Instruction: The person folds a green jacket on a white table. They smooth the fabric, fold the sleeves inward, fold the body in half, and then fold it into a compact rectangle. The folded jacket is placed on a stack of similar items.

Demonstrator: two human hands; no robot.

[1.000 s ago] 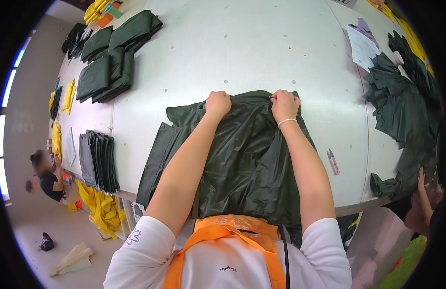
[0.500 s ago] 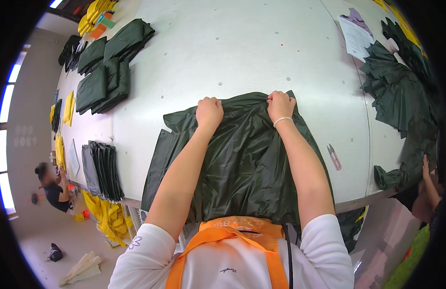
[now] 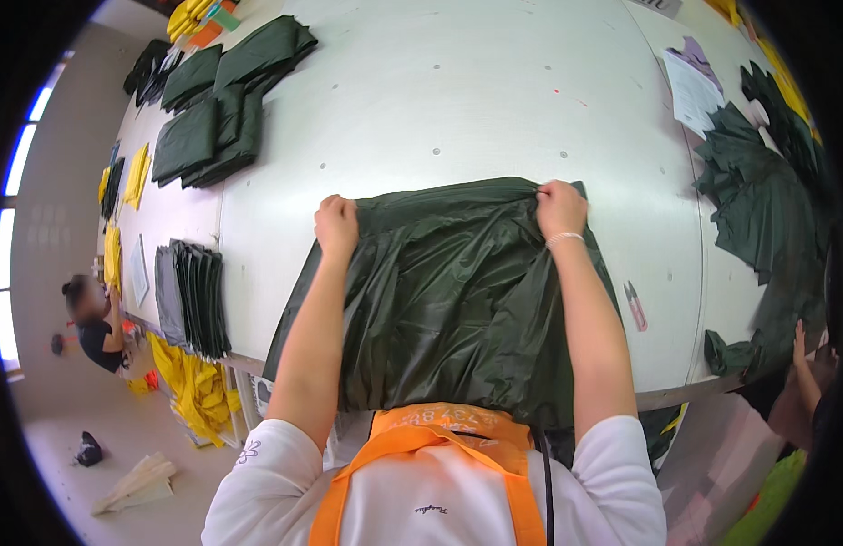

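A dark green sheet of thin, shiny waterproof fabric (image 3: 449, 291) lies spread on the table in front of me, wrinkled and hanging over the near edge. At its far left corner my left hand (image 3: 337, 223) is closed on the fabric's edge. My right hand (image 3: 561, 209) pinches the same far edge near the right corner, and a small flap of fabric sticks out beyond it. Between the two hands the far edge runs nearly straight. To the right of the sheet lies a pair of thread snips (image 3: 636, 308) with pink handles.
Folded dark green bundles (image 3: 208, 136) are stacked at the far left. Nearer stands a row of folded dark pieces (image 3: 196, 296). More green fabric (image 3: 749, 191) and a paper sheet (image 3: 693, 91) lie on the right, by another person's hand (image 3: 799, 341). Someone else (image 3: 98, 318) works at the left.
My left hand has moved left to the sheet's far corner, and my right hand slightly right. The edge between them is wider and straighter. My view has shifted a little.
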